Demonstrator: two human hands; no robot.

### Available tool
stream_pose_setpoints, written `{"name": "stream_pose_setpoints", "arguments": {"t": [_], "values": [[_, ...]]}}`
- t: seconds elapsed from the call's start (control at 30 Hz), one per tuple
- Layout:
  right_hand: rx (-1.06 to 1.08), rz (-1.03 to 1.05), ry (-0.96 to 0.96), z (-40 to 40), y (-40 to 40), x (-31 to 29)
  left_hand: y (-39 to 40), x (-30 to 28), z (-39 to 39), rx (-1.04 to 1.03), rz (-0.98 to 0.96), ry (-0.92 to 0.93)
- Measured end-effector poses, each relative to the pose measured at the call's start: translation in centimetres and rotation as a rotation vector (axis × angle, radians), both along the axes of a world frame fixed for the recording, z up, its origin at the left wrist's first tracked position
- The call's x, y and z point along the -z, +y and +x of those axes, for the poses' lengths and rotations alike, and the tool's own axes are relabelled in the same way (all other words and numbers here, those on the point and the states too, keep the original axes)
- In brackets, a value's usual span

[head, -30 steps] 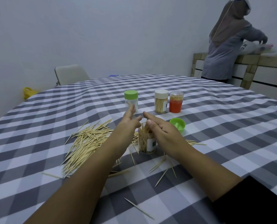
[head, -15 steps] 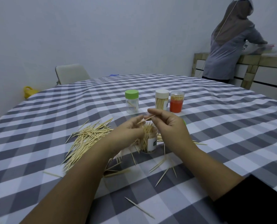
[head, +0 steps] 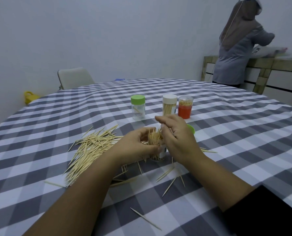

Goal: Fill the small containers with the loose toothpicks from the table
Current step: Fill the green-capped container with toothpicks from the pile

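3 capped jars (head: 170, 107) stand just beyond both hands. Loose toothpick pile (head: 92, 147) covers cloth at left. Checked tablecloth (head: 244, 142) at right lies open.

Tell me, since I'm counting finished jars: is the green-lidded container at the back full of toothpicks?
No. The green-lidded container looks nearly empty, with only a stick or two visible through its clear wall.

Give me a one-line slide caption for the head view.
Left hand grips open toothpick container; right hand feeds toothpicks in.
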State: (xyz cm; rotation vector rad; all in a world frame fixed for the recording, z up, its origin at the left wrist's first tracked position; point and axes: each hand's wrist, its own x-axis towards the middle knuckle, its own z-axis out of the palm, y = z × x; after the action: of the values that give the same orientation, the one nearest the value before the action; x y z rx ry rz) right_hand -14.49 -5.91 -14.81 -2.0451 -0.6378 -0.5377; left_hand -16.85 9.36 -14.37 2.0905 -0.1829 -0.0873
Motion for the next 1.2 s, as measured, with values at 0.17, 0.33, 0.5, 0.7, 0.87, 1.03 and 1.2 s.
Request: {"name": "stream_pose_setpoints", "arguments": {"t": [0.17, 0.33, 0.5, 0.7, 0.87, 1.03, 1.2], "values": [[-0.152, -0.389, 0.073, 0.1, 0.1, 0.3, 0.1, 0.3, 0.3, 0.006, -0.01, -0.035], [-0.106, -0.432, -0.001, 0.6, 0.0, 0.9, 0.5, 0.7, 0.7, 0.022, -0.004, -0.064], [-0.032, -0.536, -0.093, 0.4, -0.1, 0.7, 0.5, 0.8, 0.7, 0.007, 0.001, -0.086], [-0.074, -0.382, 0.061, 0.6, -0.3, 0.6, 0.2, 0.4, 0.3, -0.042, 0.157, -0.175], [-0.106, -0.044, 0.149, 0.1, -0.5, 0.0, 0.1, 0.6, 0.3, -0.054, 0.26, -0.241], [-0.135, 0.058, 0.298, 0.3, -0.6, 0.1, 0.3, 1.1, 0.7, -0.051, 0.303, -0.286], [-0.088, 0.041, 0.199, 0.3, -0.8, -0.2, 0.2, 1.3, 0.7, -0.054, 0.297, -0.317]]}}
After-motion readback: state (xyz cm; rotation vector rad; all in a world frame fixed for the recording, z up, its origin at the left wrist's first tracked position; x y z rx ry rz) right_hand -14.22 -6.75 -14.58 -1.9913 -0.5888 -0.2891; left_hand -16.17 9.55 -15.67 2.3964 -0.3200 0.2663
